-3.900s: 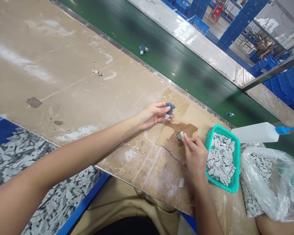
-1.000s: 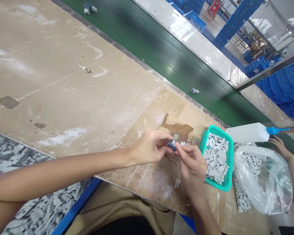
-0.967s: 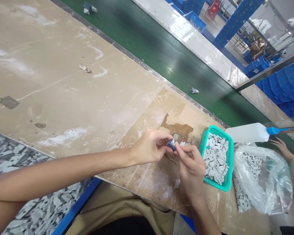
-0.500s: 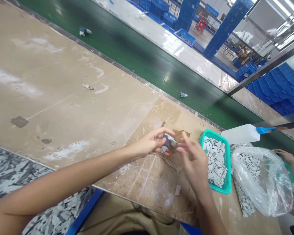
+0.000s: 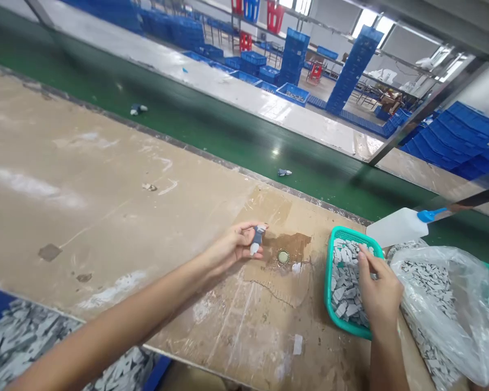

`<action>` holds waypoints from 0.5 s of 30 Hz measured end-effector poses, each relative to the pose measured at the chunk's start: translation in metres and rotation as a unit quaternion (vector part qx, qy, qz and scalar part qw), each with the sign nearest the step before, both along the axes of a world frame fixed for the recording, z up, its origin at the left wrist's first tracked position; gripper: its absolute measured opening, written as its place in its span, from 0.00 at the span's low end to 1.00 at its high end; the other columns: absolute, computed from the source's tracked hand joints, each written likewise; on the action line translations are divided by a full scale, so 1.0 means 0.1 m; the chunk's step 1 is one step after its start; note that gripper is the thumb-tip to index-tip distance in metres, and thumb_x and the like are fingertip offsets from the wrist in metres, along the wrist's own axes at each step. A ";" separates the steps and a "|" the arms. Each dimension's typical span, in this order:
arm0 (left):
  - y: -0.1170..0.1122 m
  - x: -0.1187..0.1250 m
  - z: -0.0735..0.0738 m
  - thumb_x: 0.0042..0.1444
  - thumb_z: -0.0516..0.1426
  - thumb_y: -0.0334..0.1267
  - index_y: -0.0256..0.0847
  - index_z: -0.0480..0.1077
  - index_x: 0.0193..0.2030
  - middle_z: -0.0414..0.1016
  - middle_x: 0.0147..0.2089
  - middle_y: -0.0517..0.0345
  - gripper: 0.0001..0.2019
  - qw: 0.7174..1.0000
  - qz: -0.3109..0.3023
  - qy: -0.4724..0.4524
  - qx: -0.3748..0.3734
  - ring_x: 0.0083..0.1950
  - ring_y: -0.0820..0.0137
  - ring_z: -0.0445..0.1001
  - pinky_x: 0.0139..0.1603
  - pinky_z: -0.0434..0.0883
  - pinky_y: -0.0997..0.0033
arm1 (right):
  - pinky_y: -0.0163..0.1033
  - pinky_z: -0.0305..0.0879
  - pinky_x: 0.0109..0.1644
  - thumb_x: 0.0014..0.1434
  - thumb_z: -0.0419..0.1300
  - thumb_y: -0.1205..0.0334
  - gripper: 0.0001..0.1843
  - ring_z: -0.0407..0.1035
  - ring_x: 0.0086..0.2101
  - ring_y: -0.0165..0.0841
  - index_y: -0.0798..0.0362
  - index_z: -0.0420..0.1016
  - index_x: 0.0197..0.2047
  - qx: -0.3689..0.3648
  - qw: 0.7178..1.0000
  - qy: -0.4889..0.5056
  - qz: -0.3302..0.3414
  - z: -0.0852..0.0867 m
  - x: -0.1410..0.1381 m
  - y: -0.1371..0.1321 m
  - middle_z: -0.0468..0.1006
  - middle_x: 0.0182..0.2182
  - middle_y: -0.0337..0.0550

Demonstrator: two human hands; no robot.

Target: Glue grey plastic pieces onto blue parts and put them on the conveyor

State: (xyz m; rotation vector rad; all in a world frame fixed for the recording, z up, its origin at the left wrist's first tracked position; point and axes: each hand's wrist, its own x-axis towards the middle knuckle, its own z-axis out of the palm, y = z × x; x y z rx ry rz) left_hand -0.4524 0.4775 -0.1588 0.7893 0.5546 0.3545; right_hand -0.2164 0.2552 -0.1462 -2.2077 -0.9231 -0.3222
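Observation:
My left hand point(image 5: 244, 241) is closed around a small dark blue and white plastic part point(image 5: 257, 238), held over the table. Just right of it a bottle cap point(image 5: 283, 256) lies open side up on a torn, stained piece of cardboard point(image 5: 293, 282). My right hand point(image 5: 378, 279) reaches into a green basket point(image 5: 329, 293) full of small light grey pieces point(image 5: 346, 296). Its thumb and forefinger are pinched together at the pieces; whether one is between the fingertips is too small to make out.
A white squeeze bottle point(image 5: 397, 228) with a blue nozzle lies behind the basket. To the right stands a clear plastic bag point(image 5: 452, 304) of grey pieces. Beyond the table runs a green conveyor belt point(image 5: 228, 136) carrying blue-white parts point(image 5: 284, 172). A bin of grey pieces point(image 5: 24, 342) sits lower left.
My right hand has moved from beside the bottle cap to the right, into the green basket. The cap now rests on the cardboard. The camera view has tilted up.

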 end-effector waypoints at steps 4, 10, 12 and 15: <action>0.29 0.32 0.14 0.52 0.64 0.41 0.37 0.71 0.48 0.71 0.32 0.56 0.18 0.977 -0.019 0.051 0.207 0.31 0.68 0.75 0.35 0.76 0.66 | 0.42 0.70 0.38 0.64 0.53 0.48 0.22 0.75 0.34 0.38 0.53 0.81 0.48 -0.029 0.997 0.029 0.059 -0.11 -0.01 0.00 0.83 0.40 0.50; 1.32 1.00 0.18 0.59 0.58 0.27 0.35 0.63 0.44 0.66 0.25 0.64 0.08 0.870 0.178 0.292 0.355 0.24 0.75 0.65 0.27 0.62 0.76 | 0.42 0.70 0.40 0.65 0.52 0.55 0.19 0.75 0.35 0.37 0.53 0.81 0.47 0.011 0.997 0.053 0.051 -0.09 -0.05 0.00 0.83 0.39 0.49; 1.62 1.14 0.15 0.56 0.61 0.27 0.36 0.60 0.37 0.60 0.23 0.68 0.11 0.844 0.227 0.298 0.384 0.24 0.78 0.58 0.27 0.55 0.78 | 0.42 0.70 0.40 0.64 0.52 0.57 0.19 0.74 0.35 0.37 0.54 0.80 0.49 0.022 0.999 0.050 0.002 -0.10 -0.01 0.00 0.82 0.40 0.50; 1.90 1.25 0.10 0.62 0.57 0.31 0.39 0.55 0.35 0.54 0.24 0.69 0.11 0.877 0.155 0.240 0.386 0.25 0.78 0.53 0.29 0.53 0.78 | 0.44 0.69 0.40 0.63 0.51 0.62 0.20 0.72 0.33 0.38 0.56 0.77 0.53 0.017 0.996 0.051 -0.072 -0.12 0.06 -0.01 0.80 0.39 0.51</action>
